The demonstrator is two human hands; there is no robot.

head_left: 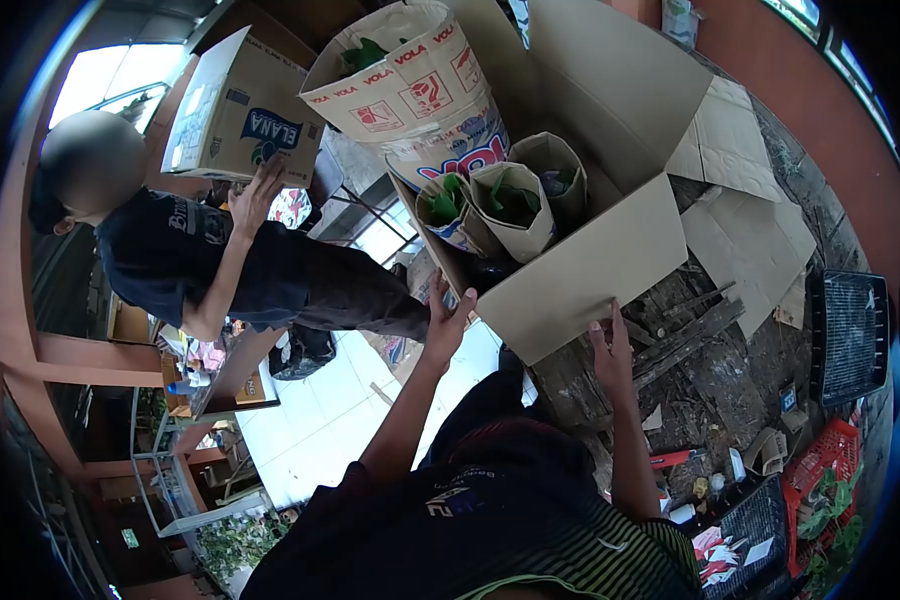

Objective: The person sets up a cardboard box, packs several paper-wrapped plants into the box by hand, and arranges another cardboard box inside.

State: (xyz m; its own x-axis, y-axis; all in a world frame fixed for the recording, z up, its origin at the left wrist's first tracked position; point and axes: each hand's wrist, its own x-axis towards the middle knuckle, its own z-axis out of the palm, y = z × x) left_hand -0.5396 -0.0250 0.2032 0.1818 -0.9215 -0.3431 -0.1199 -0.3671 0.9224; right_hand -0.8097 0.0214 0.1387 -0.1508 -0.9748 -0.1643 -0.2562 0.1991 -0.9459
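A large open cardboard box (580, 270) stands before me, its near flap folded outward. At the flap's left edge is my left hand (447, 322), thumb against the cardboard and fingers on the other side. My right hand (612, 348) grips the flap's lower edge, with a finger lying on its face. Inside the box sit paper-wrapped bundles (515, 215) with green leaves in their tops. A tall "VOLA" carton sleeve (410, 100), also holding leaves, rises behind them at the left. The box's bottom is hidden.
At left, a person (200, 250) holds an "ELANA" carton (235, 120). Flattened cardboard (750, 240) and wood scraps (695, 330) lie on the worn wooden surface at right. Black crates (850, 335) and a red crate (820, 475) are nearby. White floor tiles (310, 425) show at left.
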